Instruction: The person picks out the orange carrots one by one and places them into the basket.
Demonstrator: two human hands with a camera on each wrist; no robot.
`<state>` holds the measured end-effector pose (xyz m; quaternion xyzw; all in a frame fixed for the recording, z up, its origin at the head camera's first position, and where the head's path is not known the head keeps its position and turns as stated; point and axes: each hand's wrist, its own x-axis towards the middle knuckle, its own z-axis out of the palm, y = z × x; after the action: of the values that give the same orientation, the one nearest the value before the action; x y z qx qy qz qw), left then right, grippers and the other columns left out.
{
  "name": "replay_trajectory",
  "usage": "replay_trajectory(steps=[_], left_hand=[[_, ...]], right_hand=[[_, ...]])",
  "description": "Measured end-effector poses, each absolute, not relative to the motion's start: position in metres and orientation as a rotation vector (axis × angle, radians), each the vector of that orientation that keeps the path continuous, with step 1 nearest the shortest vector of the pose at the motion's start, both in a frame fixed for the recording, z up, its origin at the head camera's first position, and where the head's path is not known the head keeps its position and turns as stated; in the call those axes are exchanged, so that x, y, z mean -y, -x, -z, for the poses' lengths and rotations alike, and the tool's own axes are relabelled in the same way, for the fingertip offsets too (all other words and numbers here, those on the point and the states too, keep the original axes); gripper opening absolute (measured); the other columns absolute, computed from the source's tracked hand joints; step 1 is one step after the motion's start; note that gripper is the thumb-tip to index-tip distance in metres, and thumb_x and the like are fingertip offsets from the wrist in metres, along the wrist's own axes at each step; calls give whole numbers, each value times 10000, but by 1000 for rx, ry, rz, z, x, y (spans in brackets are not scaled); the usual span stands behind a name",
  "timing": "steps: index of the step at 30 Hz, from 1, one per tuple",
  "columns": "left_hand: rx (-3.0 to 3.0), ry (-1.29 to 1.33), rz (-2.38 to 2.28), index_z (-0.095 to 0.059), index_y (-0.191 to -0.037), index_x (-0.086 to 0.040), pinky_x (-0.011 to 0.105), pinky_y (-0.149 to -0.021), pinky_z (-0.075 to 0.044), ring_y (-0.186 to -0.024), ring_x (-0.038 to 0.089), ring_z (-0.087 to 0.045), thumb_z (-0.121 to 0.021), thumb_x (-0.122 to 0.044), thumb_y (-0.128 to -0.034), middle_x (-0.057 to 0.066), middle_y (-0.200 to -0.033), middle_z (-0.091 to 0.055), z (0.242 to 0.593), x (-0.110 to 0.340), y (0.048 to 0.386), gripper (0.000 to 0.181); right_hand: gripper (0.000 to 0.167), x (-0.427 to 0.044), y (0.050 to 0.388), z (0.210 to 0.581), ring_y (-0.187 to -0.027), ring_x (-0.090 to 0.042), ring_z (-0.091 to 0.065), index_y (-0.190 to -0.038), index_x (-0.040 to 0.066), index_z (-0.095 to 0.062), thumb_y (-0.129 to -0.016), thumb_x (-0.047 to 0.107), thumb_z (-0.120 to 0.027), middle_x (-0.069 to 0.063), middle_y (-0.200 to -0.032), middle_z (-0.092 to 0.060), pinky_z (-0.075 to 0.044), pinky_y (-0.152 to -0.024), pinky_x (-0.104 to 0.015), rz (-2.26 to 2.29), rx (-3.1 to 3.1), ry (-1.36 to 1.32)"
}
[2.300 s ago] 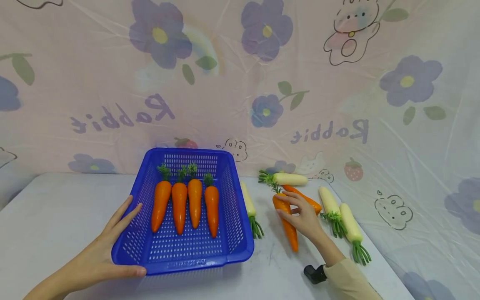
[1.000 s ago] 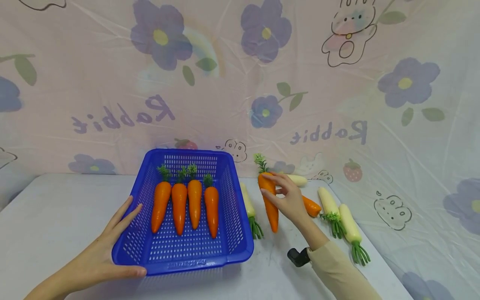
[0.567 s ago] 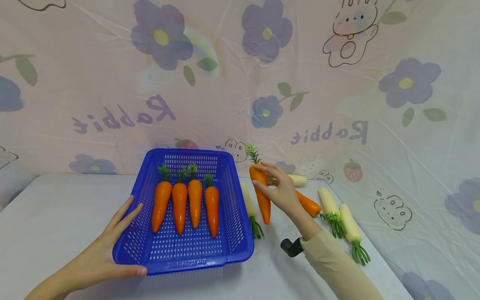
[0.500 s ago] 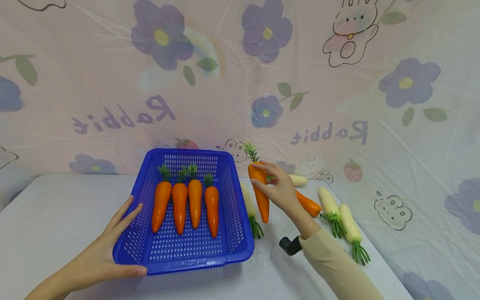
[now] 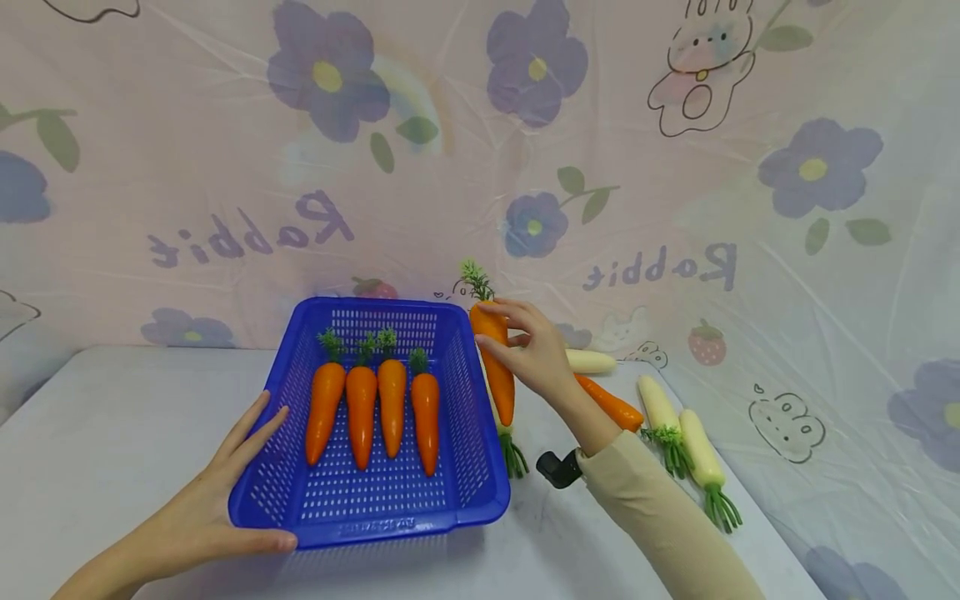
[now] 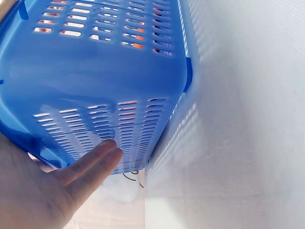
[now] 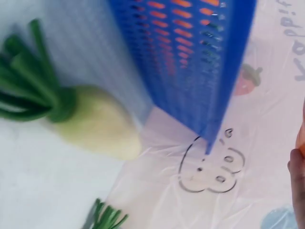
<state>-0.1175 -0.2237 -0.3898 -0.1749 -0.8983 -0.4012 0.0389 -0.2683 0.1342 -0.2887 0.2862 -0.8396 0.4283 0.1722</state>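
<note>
My right hand (image 5: 536, 354) pinches an orange carrot (image 5: 493, 367) with a green leafy top, thumb on one side and fingers on the other. The carrot hangs tip down beside the right rim of a blue perforated basket (image 5: 497, 492). Several carrots (image 5: 361, 417) lie side by side inside, tops toward the back. Spread around the basket's front left corner, my left hand (image 5: 191, 517) touches it from outside; its straight fingers (image 6: 97, 164) lie along the basket wall in the left wrist view. Only a sliver of finger (image 7: 298, 186) and carrot shows in the right wrist view.
A white radish (image 7: 102, 124) lies against the basket's right side, partly hidden in the head view. Farther right are another carrot (image 5: 611, 404), a radish (image 5: 591, 361) at the back, and two radishes (image 5: 660, 404) near the table's right edge. A patterned cloth (image 5: 450, 208) hangs behind.
My right hand has lifted the carrot off the right part of the table and carried it left to the basket's right rim. My left hand and the basket stay in place.
</note>
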Motion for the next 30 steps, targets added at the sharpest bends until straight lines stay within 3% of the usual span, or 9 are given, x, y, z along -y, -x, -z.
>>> replay_trajectory(steps=[13,30], left_hand=[[2744,540,1250,-76,-1555,-266,825,-780,-269,-1328,613,-163,-836,-289,-661,-17,-1608,171,390,223,116,1174],[2758,545,1252,-71,-1554,-278,838,-769,-252,-1341,622,-125,-827,-303,-686,-17,-1607,177,389,224,118,1152]], right_hand=[[402,-95,272,279,-1063,-293,-644,-1246,123,-651,-854,174,-725,-108,-1356,-550,-582,-795,-362,-1306,2324,-857],[384,-61,277,284,-1030,-326,-645,-1223,91,-655,-848,132,-725,-121,-1223,-603,-590,-770,-338,-1471,2314,-801]])
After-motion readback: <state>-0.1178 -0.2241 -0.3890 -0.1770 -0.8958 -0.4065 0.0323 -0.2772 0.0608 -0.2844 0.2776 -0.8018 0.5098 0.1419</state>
